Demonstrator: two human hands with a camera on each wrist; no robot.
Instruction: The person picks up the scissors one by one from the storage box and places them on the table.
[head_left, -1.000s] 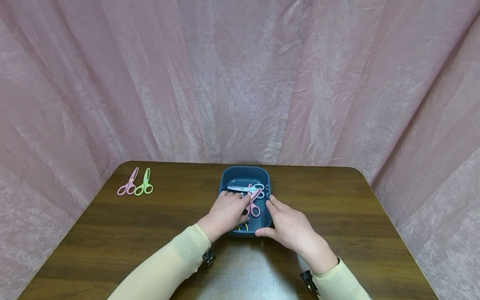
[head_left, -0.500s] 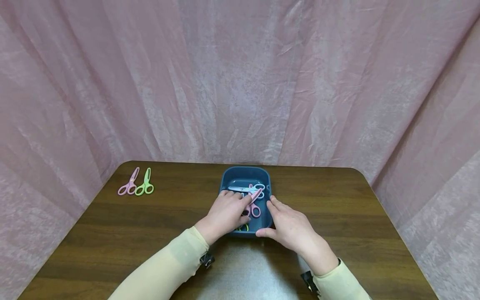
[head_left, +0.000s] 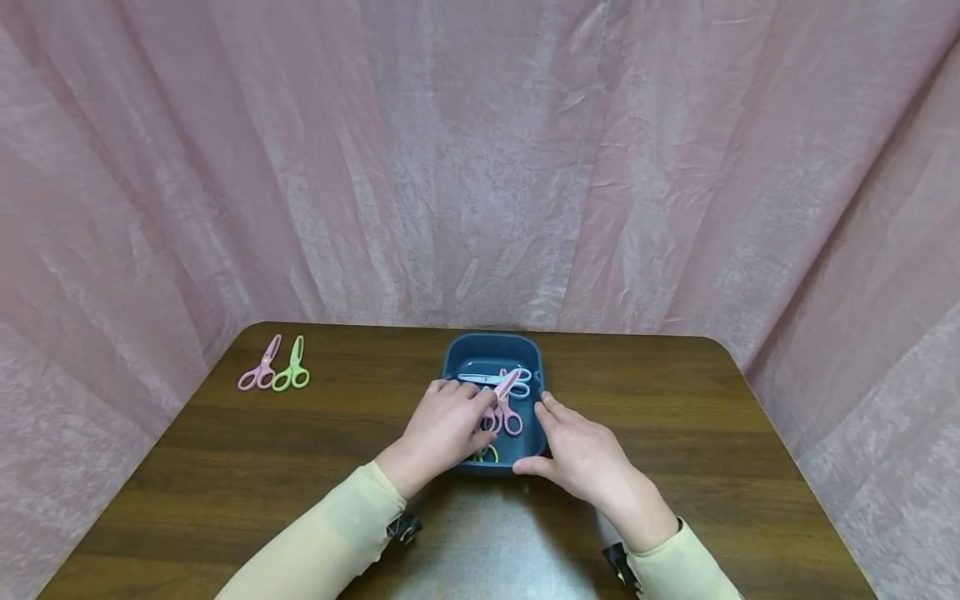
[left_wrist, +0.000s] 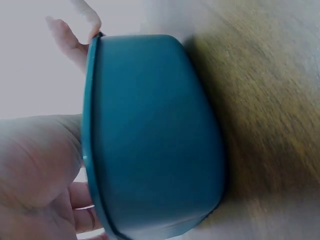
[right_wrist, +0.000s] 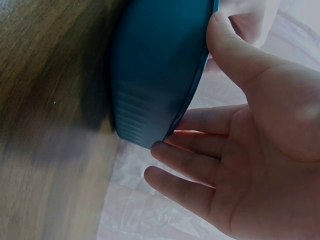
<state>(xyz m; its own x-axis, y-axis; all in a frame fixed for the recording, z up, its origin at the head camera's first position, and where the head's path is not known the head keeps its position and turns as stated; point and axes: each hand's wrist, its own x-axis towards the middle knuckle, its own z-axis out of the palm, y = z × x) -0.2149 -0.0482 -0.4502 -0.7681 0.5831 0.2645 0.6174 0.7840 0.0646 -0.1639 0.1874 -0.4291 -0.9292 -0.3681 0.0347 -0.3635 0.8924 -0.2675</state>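
Note:
My left hand (head_left: 446, 423) reaches over the left wall of a dark blue plastic bin (head_left: 491, 337), with its fingers bent down among several scissors. Pink scissors (head_left: 507, 383) lie between its index finger and thumb, blade pointing away to the right. The fingertips are hidden, so a grip cannot be made out. Light blue scissors (head_left: 480, 379) lie behind, and a green handle loop (head_left: 492, 452) shows near the thumb. My right hand (head_left: 581, 450) rests at the bin's near right corner. Its thumb touches the rim and its other fingers lie fairly straight along the right wall.
Another pair of pink scissors (head_left: 258, 375) and a pair of green scissors (head_left: 293, 375) lie side by side at the far left of the brown wooden table (head_left: 660, 383). Pink curtains (head_left: 480, 183) hang behind the table and at both sides.
My left hand has drawn back slightly to the left. The pink scissors by its index finger have turned a little, blade tip more upright, and their loops show more. The right hand stays still.

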